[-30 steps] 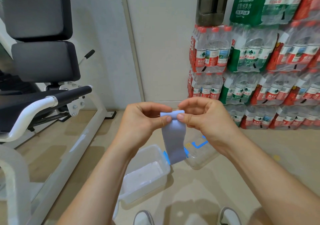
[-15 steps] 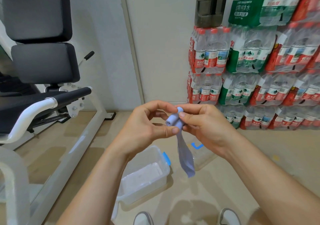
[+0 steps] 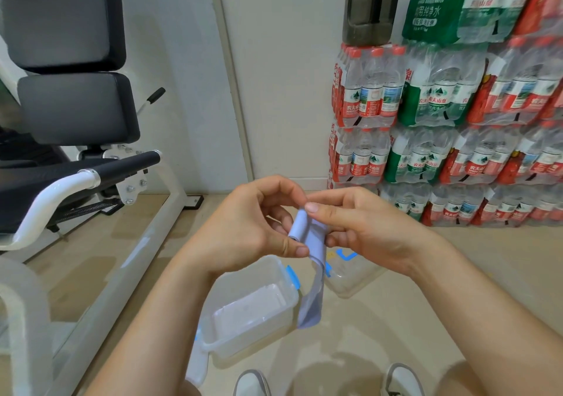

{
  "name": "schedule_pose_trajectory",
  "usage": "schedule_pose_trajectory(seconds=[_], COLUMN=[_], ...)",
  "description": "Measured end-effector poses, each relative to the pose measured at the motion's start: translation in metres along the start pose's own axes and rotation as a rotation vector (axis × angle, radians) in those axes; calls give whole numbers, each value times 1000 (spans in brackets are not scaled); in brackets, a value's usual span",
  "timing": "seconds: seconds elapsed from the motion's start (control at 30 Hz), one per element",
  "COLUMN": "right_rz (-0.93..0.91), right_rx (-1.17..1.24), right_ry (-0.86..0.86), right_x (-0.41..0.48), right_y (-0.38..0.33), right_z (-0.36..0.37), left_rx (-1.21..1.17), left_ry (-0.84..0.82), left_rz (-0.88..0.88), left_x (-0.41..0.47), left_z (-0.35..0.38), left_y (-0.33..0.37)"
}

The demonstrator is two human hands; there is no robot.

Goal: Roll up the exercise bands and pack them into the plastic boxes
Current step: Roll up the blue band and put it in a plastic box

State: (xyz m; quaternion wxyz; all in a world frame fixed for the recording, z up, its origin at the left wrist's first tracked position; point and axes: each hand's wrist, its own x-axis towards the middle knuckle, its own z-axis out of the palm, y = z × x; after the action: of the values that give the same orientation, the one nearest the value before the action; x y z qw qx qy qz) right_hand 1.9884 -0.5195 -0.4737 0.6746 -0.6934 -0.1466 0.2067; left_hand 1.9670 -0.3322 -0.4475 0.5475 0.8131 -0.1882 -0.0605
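Head view: left hand (image 3: 243,228), right hand (image 3: 371,231) partly hide the band (image 3: 316,243).

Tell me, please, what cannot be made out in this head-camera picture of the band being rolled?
Head view only.
1. The band: roll partly covered by the left hand and right hand; turns uncountable.
2. The far plastic box: mostly behind the right hand and the band's tail; contents unclear.
3. The shoes: cut off by the bottom edge.
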Motion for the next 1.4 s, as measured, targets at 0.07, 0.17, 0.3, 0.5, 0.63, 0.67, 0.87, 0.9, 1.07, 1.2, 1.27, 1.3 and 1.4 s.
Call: schedule_pose_trajectory(seconds=[0.07,0.17,0.3,0.5,0.63,0.67,0.87,0.9,1.07,1.2,1.27,1.3,1.4], right_rz=[-5,-16,-24,-60,-37,-25,-14,-10,63,63,51,46,29], right_rx=[-65,-80,33,225,246,221,-128,-160,-64,-63,-60,-53,15], right_ry=[33,84,48,-57,-84,-90,-53,-33,2,25,63,77,105], right_x=[-1,1,1,-2,-1,-1,-5,-5,-3,-3,-2,-2,-1], right_y=[-1,2,3,-1,1,1,1,2,2,2,3,3,5], right_z=[2,5,1,-4,-3,-3,-1,-1,-1,3,6,7,7], left_rx=[109,269,177,-86,-156,-159,-44,-10,162,318,391,407,310], left_ry=[-7,7,-52,-119,-100,-100,-47,-39,-24,-40,-44,-47,-72], left_rz=[7,37,23,28,43,45,18,16,19,32,56,62,36], left_x=[0,1,1,-1,-1,-1,1,1,2,2,2,2,1], left_z=[2,6,3,3,3,2,-1,-1,-3,0,2,3,2], left_y=[0,-1,-3,-3,-3,-3,-5,-5,-6,-6,-6,-6,-6])
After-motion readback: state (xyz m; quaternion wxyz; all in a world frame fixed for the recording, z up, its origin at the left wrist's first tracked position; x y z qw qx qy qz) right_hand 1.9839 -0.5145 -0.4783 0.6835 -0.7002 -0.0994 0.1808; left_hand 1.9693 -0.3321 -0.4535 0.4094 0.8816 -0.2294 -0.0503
